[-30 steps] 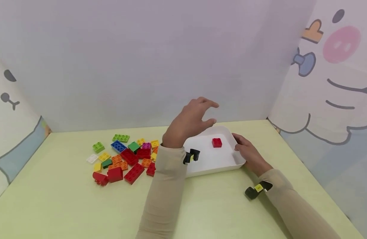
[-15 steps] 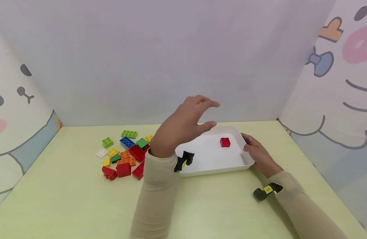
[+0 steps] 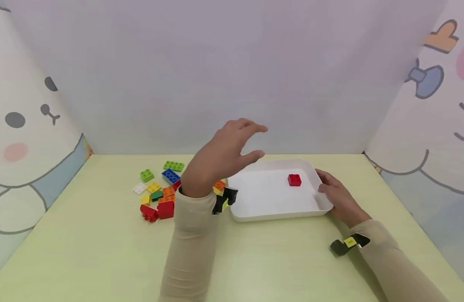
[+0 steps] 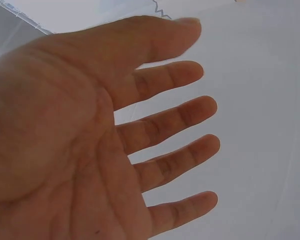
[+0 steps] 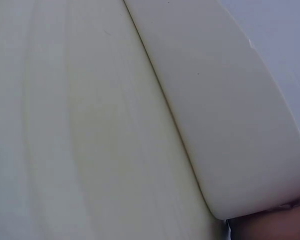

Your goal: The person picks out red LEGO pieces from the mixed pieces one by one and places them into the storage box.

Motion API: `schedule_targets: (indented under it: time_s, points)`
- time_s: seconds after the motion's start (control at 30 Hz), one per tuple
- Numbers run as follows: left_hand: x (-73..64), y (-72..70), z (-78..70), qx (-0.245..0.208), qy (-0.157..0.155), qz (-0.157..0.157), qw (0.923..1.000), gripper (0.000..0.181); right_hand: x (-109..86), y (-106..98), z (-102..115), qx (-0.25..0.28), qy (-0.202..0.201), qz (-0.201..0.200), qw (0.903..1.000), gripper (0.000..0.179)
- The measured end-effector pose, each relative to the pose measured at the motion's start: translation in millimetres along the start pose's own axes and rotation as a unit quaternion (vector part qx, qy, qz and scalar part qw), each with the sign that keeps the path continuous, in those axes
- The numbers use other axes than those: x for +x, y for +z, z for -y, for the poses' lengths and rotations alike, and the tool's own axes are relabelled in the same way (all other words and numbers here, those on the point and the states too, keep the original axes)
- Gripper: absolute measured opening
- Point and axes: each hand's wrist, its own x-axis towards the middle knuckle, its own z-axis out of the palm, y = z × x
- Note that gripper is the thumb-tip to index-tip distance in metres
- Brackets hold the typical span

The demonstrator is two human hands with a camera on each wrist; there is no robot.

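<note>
My left hand (image 3: 222, 153) is raised between the brick pile and the tray, thumb and fingers apart. In the left wrist view the palm (image 4: 65, 135) is bare and the fingers are spread, holding nothing. A shallow white tray (image 3: 269, 216) lies on the table, with one red brick (image 3: 294, 180) inside towards its right end. At the tray's right end my right hand (image 3: 339, 197) grips the rim, thumb on top and the other fingers mostly hidden outside. The right wrist view has the tray's outer wall (image 5: 215, 100) close up, with part of a finger (image 5: 270, 225) against its corner.
Left of the tray, loose toy bricks lie scattered, among them a blue brick (image 3: 172, 175), a lime-green brick (image 3: 174, 165) and a red brick (image 3: 165, 209). My left forearm hides some of them. A pale wall (image 3: 232, 75) rises behind the yellow-green table (image 3: 103, 251).
My left hand has moved left, away from the tray and across the brick pile, still empty. The head view has turned left. My right hand keeps its grip on the tray.
</note>
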Motion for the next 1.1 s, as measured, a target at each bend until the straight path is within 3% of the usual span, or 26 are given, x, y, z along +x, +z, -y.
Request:
schedule_targets:
  time_s: [0.33,0.6,0.77,1.1]
  points:
    - [-27.6,-12.3,30.8,0.013,-0.045,-0.014,0.9988,0.056,-3.6,-5.0,-5.0,-0.022,-0.003,0.010,0.9997,0.070]
    - [-33.0,-23.1,36.4,0.011,-0.034,-0.021,0.9992,0.056,1.6,-2.9,-0.7,-0.029,-0.005,0.008,0.9995,0.068]
    - [-42.5,-28.0,47.2,0.028,-0.048,-0.003,0.9984,0.056,3.9,-2.0,-1.2,-0.023,0.008,0.009,0.9997,0.070]
    - [-65.6,-38.4,85.6,0.059,-0.081,0.022,0.9948,0.056,1.8,-4.8,-1.9,-0.024,0.005,0.016,0.9996,0.070]
